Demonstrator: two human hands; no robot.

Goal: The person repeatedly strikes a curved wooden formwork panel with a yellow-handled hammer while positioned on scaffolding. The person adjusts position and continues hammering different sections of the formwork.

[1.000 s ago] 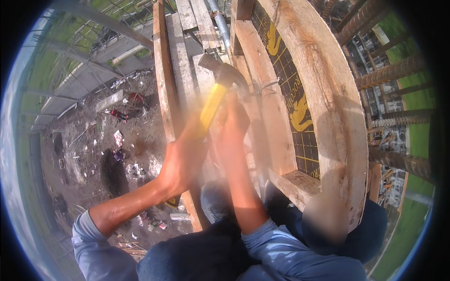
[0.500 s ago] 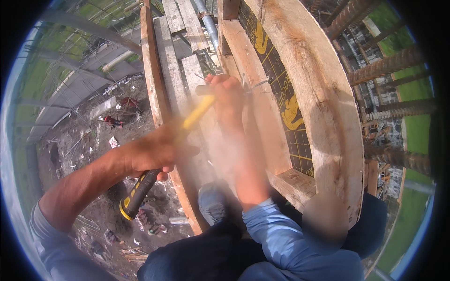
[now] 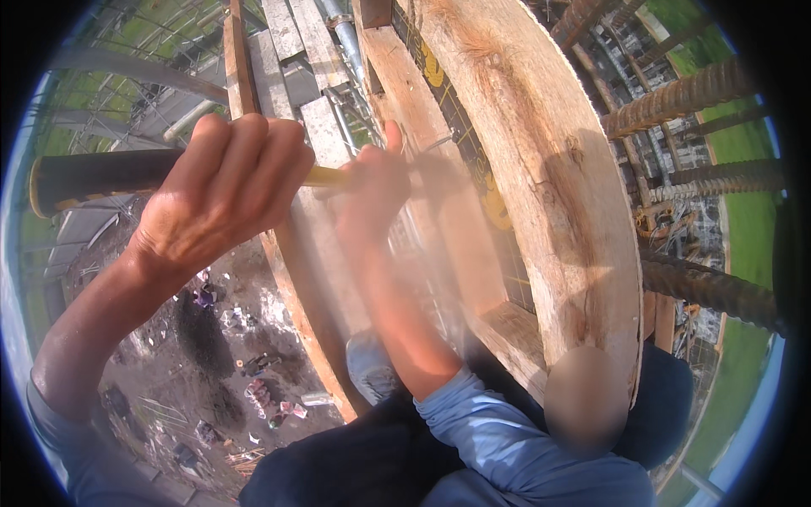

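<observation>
My left hand (image 3: 224, 173) is wrapped round the black and yellow handle of a hammer (image 3: 106, 179), raised at the left and lying nearly level. The yellow shaft runs right to my right hand (image 3: 376, 182), where the hammer's head is hidden or blurred. Motion smears my right hand; its fingers are curled with the thumb pointing up, and what they hold cannot be made out. Just right of it, a thin nail-like piece of metal (image 3: 438, 144) shows against the side of the timber frame (image 3: 452, 198). The frame's thick, rough top beam (image 3: 541, 177) curves down the right.
Ribbed steel bars (image 3: 684, 97) jut out at the right. Weathered planks (image 3: 272, 72) and a scaffold pipe (image 3: 346, 38) lie ahead. A narrow timber edge (image 3: 296, 287) borders a drop to littered ground (image 3: 211, 355). My shoe (image 3: 370, 367) stands beside that edge.
My left hand has risen, swinging the hammer handle from slanting down to nearly level. My right hand has shifted slightly left; the nails that stuck out of it no longer show there. The view has shifted slightly.
</observation>
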